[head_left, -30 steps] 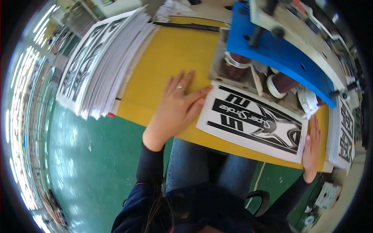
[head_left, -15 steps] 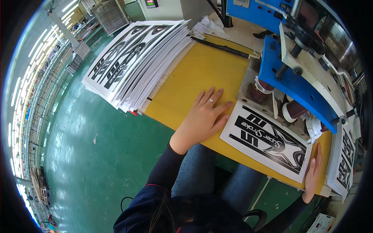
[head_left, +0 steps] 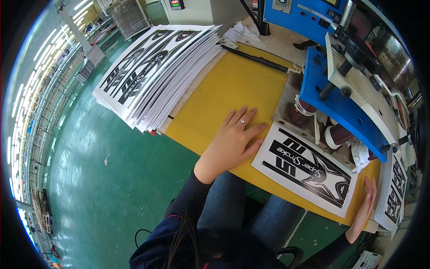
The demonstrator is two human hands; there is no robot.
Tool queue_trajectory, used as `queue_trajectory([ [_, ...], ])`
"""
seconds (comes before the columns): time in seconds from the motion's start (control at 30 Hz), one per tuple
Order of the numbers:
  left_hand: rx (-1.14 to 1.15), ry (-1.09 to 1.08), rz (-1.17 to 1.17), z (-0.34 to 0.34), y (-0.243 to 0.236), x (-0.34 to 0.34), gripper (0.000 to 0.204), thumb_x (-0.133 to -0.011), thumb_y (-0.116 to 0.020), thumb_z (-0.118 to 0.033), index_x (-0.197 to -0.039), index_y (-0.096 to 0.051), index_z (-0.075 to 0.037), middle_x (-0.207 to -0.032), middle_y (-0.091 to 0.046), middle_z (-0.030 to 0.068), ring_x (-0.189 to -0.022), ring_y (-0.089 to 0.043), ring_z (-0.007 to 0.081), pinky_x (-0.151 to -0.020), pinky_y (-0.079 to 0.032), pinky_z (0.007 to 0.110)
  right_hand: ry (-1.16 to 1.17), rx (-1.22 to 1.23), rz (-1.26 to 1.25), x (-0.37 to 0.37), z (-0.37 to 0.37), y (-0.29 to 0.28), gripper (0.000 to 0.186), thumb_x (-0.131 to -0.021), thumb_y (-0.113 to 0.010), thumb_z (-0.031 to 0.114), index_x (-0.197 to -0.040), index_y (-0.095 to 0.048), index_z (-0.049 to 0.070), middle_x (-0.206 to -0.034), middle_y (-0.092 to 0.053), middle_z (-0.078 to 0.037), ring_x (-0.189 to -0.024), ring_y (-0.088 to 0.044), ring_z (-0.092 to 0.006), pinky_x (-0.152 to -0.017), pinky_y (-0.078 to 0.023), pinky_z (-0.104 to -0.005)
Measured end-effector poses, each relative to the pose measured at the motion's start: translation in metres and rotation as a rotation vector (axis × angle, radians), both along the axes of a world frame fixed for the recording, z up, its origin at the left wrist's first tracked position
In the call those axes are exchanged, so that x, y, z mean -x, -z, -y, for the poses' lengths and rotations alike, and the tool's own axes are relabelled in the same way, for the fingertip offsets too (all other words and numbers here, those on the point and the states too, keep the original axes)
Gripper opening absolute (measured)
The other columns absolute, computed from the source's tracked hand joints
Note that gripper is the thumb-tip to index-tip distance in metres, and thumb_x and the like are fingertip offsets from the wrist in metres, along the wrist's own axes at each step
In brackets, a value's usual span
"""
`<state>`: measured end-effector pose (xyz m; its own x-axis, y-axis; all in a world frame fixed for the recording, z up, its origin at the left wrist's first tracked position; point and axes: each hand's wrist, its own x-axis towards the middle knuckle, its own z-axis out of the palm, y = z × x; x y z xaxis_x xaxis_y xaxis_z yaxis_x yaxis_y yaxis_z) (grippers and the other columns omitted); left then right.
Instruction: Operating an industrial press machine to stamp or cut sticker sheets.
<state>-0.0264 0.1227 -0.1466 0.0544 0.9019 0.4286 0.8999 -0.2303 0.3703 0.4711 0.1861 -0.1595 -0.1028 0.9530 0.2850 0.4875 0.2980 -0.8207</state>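
My left hand (head_left: 232,146) lies palm down on the yellow board (head_left: 210,89), fingers spread, a ring on one finger, its index and thumb close to the left edge of a printed sheet (head_left: 305,171). This white sheet with a black graphic lies flat along the front of the press. My right hand (head_left: 362,210) is at the board's right end, just past the sheet, with fingers stretched out and nothing visible in it. Above the sheet's far edge are brown cylinders (head_left: 338,134) with white bands, under a curved blue plate (head_left: 340,123) on a metal base.
A tall stack of printed sheets (head_left: 152,67) stands at the left, another (head_left: 394,193) at the right. A crumpled white cloth (head_left: 242,33), a blue control panel (head_left: 295,18) and a black bar (head_left: 255,58) are at the back. Green floor (head_left: 103,170) surrounds the bench.
The view has swung, showing more of the back and left. My right hand has slid slightly right and nearer me, away from the sheet's edge. My left hand stays beside the sheet.
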Motion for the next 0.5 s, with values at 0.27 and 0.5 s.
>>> queue_trajectory([
  [0.27,0.004,-0.010,-0.002,0.0013,-0.0022,-0.0004,0.039,-0.097,-0.058,-0.026,-0.134,-0.067,-0.015,-0.149,-0.051,0.0231,-0.140,-0.044,0.0465,-0.119,-0.033,0.055,0.016,0.009,0.005,0.0031,0.0006,-0.0016,0.058,-0.110,-0.038,0.041,-0.157,-0.039,0.007,-0.152,-0.051,-0.020,-0.148,-0.039,-0.0296,-0.125,-0.020,-0.0429],
  [0.5,0.003,-0.002,0.011,-0.0006,-0.0015,-0.0002,0.038,-0.097,-0.058,-0.026,-0.133,-0.068,-0.015,-0.148,-0.052,0.0239,-0.139,-0.045,0.0467,-0.119,-0.033,0.054,0.038,0.015,0.004,0.0045,0.0015,-0.0028,0.057,-0.110,-0.041,0.041,-0.155,-0.042,0.007,-0.150,-0.053,-0.018,-0.146,-0.041,-0.0277,-0.124,-0.022,-0.0424],
])
